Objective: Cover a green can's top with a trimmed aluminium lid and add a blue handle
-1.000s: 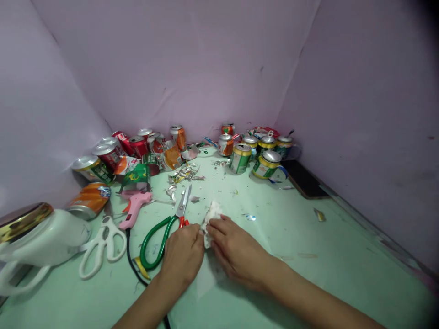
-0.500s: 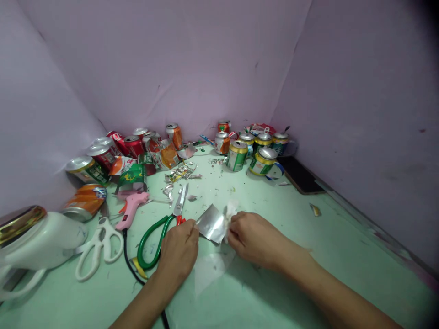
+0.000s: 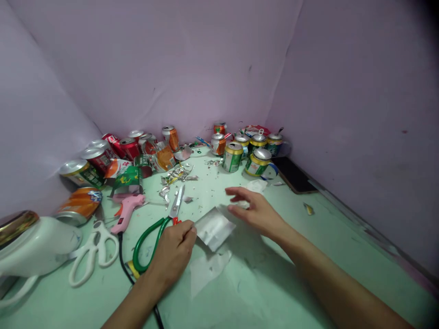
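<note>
A piece of silvery sheet metal (image 3: 215,228) is pinched at its left corner between the thumb and fingers of my left hand (image 3: 176,249). To the right of the sheet, my right hand (image 3: 255,210) hangs over the table with its fingers spread, holding nothing. Just behind it lies a crumpled white tissue (image 3: 257,185). Below the sheet, a flat whitish scrap (image 3: 209,272) rests on the pale green table. Green-handled scissors (image 3: 149,246) lie beside my left hand, partly hidden by it.
White scissors (image 3: 91,256), a pink glue gun (image 3: 126,212) with a black cord and a white teapot (image 3: 41,246) stand or lie at the left. Red cans (image 3: 129,148) and green-yellow cans (image 3: 232,157) line the back. A black phone (image 3: 295,176) lies at right, metal scraps (image 3: 178,173) mid-table.
My right hand has let go of the white tissue and opened; the tissue now lies farther back and right. The metal sheet has tilted, still in my left hand. The view has shifted slightly.
</note>
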Demonstrator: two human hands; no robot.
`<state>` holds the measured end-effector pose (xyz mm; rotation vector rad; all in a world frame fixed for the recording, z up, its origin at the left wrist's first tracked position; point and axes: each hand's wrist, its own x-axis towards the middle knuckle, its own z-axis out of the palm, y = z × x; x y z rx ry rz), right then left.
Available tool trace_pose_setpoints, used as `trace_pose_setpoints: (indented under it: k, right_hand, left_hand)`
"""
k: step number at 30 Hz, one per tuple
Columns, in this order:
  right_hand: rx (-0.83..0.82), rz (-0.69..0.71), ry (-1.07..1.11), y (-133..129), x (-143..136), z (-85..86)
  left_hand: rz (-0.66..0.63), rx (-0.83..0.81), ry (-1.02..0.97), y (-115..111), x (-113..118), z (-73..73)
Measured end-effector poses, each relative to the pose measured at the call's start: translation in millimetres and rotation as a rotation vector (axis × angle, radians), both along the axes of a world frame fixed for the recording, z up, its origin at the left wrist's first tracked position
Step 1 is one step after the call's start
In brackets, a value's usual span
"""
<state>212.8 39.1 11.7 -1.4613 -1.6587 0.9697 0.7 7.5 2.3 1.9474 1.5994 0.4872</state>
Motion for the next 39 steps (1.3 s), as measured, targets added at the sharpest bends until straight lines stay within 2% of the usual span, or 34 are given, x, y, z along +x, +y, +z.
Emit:
trace_pose_setpoints:
  k: [3, 5, 7, 11, 14, 16, 18, 20, 23, 26, 30, 33, 35, 37, 39]
  right_hand:
    - [-0.437, 0.155, 0.297, -9, -6, 9.5]
    - [-0.589, 0.201, 0.428, -13, -9, 11.9]
    - [-0.655, 0.199, 0.518, -15, -12, 10.7]
    - [-0.666, 0.147, 0.620, -15, -21, 5.3]
    - [-0.627, 0.064, 0.668, -13, -22, 3.5]
    - [-0.605, -0.006, 0.724, -11, -20, 3.1]
    - [-0.592, -0.066, 0.767, -8, -18, 2.5]
    - [-0.579, -0.106, 0.785, -7, -15, 1.6]
    - [-0.542, -0.156, 0.807, -5, -15, 0.0]
    - [-0.513, -0.205, 0.827, -5, -16, -1.0]
    - [-0.498, -0.248, 0.873, -4, -17, -1.4]
    - [-0.465, -0.277, 0.929, -2, -16, -1.2]
    - [-0.454, -0.296, 0.986, -1, -15, -0.6]
    - [-0.437, -0.296, 1.056, -1, -15, 0.5]
    - [-0.409, -0.294, 1.117, -2, -15, 2.1]
  left_hand:
    - [-0.124, 0.046, -0.011, -2, -3, 4.0]
    - [-0.182, 0.075, -0.008, -3, -4, 5.4]
    - [-0.202, 0.095, -0.001, -4, -4, 5.7]
    - [-0.142, 0.089, 0.003, -3, -4, 8.1]
    - [-0.020, 0.058, 0.025, -1, -7, 14.5]
    - [0.110, 0.075, 0.177, -2, -10, 19.1]
    - [0.197, 0.068, 0.435, -4, -14, 22.1]
    - [0.201, 0.017, 0.656, -7, -17, 22.7]
    - [0.167, -0.037, 0.767, -9, -19, 21.6]
    - [0.177, -0.085, 0.736, -7, -19, 20.7]
    - [0.264, -0.105, 0.615, 0, -24, 18.7]
    - [0.361, -0.109, 0.400, 5, -30, 17.4]
    - [0.425, -0.018, 0.214, 5, -32, 18.3]
    - [0.434, 0.059, 0.044, 2, -31, 20.5]
    - [0.396, 0.060, -0.066, -5, -27, 22.0]
